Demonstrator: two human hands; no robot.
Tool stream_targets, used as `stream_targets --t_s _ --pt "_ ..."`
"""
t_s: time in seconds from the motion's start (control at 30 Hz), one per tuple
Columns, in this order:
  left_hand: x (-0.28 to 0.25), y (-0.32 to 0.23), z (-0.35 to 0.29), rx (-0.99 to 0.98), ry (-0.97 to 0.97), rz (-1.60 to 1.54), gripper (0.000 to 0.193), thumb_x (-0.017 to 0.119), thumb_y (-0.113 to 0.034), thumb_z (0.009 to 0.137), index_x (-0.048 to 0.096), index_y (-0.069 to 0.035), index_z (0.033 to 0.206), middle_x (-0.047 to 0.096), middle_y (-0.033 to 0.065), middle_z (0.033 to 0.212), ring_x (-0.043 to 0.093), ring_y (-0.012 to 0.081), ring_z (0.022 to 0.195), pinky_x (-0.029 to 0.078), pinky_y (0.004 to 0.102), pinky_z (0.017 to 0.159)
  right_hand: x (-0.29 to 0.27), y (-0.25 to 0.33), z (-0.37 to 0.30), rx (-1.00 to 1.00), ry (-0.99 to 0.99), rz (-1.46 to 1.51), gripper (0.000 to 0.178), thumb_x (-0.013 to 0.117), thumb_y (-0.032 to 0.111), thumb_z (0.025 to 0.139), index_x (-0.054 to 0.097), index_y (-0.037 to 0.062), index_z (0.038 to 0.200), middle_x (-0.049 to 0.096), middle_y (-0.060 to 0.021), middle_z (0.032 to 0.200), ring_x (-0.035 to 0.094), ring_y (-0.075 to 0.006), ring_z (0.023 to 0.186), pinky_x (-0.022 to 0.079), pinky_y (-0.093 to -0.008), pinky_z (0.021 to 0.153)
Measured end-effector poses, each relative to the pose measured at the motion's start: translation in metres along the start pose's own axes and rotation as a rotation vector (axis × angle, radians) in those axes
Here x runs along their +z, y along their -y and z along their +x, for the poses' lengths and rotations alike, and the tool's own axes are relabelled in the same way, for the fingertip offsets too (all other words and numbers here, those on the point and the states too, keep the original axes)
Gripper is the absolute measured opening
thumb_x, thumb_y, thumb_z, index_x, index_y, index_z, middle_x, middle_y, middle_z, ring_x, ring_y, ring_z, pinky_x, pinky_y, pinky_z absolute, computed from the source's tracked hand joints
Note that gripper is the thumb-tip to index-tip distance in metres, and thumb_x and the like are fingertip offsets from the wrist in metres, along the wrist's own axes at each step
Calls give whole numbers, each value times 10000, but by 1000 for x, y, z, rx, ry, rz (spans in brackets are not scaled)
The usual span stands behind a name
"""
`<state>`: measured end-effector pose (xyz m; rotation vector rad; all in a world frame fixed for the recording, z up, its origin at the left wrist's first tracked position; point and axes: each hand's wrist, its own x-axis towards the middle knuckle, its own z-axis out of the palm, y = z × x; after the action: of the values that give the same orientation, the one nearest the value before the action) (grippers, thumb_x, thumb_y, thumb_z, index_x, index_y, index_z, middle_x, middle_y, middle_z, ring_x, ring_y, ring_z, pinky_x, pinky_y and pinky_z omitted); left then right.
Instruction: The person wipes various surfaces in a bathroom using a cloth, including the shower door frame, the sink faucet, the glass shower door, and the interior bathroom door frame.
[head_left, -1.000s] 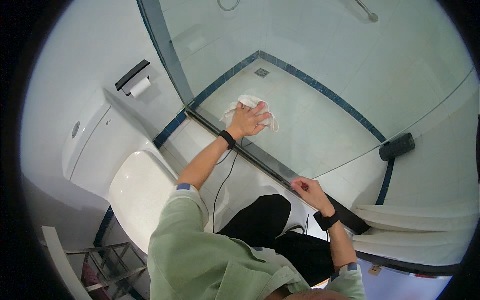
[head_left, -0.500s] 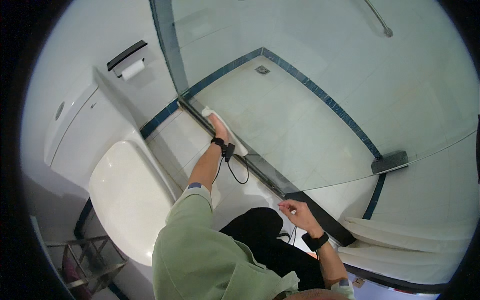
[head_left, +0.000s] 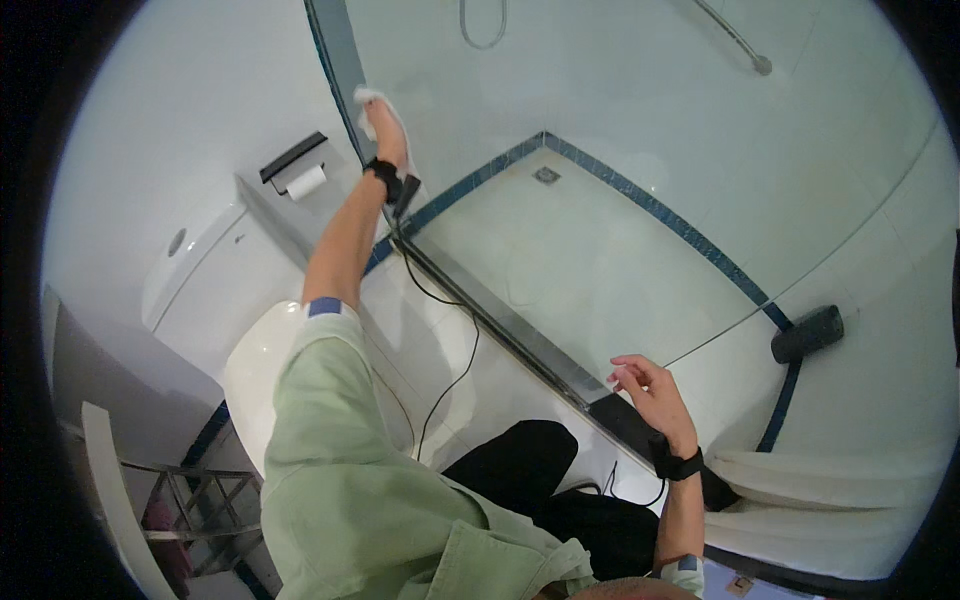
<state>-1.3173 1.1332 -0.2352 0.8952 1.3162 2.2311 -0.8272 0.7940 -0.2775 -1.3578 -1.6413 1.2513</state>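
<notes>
My left hand (head_left: 391, 138) reaches far forward and holds a white cloth (head_left: 364, 97) flat against the glass shower screen (head_left: 560, 270), near its left upright edge and above the toilet paper holder. The palm presses on the cloth, and part of the cloth shows beyond the fingertips and beside the hand. My right hand (head_left: 652, 398) hovers by the lower right end of the screen, above the dark sill (head_left: 625, 425). Its fingers are loosely bent and apart, with nothing in them. Whether it touches the glass I cannot tell.
A white toilet (head_left: 265, 350) stands on the left below a toilet paper roll (head_left: 306, 182). A metal rack (head_left: 195, 505) is at lower left. Black cables (head_left: 447, 385) hang from my wrist bands. A dark grey block (head_left: 808, 334) and a white curtain (head_left: 800, 490) are on the right.
My left hand has moved forward, up and left with the cloth, from low on the glass to higher near its left edge. My right hand has shifted slightly right and forward. The view has tilted.
</notes>
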Motion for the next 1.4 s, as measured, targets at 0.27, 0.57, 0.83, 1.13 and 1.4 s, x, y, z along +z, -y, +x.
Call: stream_targets --t_s 0.27,0.57,0.83,1.13,1.4 --pt "69 -258 40 1151 349 535 467 309 -238 1036 366 34 1410 351 217 1490 307 386 1370 221 436 1146 -31 13 -5 39 442 -176 298 624 275 969 679 23 1119 703 -56 899 600 -116 802 490 -266 753" --pt "103 -272 -182 1644 656 518 757 461 -604 909 334 -196 1534 221 223 1595 158 441 1480 -58 610 1148 -143 12 -26 -64 -2 -95 251 631 207 960 677 20 1121 715 -91 943 639 -146 822 510 -291 754" --pt "114 -265 -297 1520 1081 634 629 646 -345 839 462 -246 1432 500 76 1384 581 215 1008 500 398 728 -207 42 -43 -13 -248 219 236 624 209 964 677 24 1101 712 -54 931 642 -121 826 506 -274 739" --pt "148 -353 -328 1326 1678 954 580 576 -303 904 464 -69 1422 661 25 1175 650 83 942 479 236 818 -225 115 -57 -12 -155 277 242 625 211 963 672 30 1117 711 -61 930 654 -133 840 506 -270 750" --pt "181 -398 -330 1660 1195 876 394 634 -318 873 642 -137 1222 585 -95 862 546 30 653 289 226 561 -240 86 -75 40 -300 336 259 605 215 980 662 -2 1108 706 -79 961 645 -130 826 513 -272 766"
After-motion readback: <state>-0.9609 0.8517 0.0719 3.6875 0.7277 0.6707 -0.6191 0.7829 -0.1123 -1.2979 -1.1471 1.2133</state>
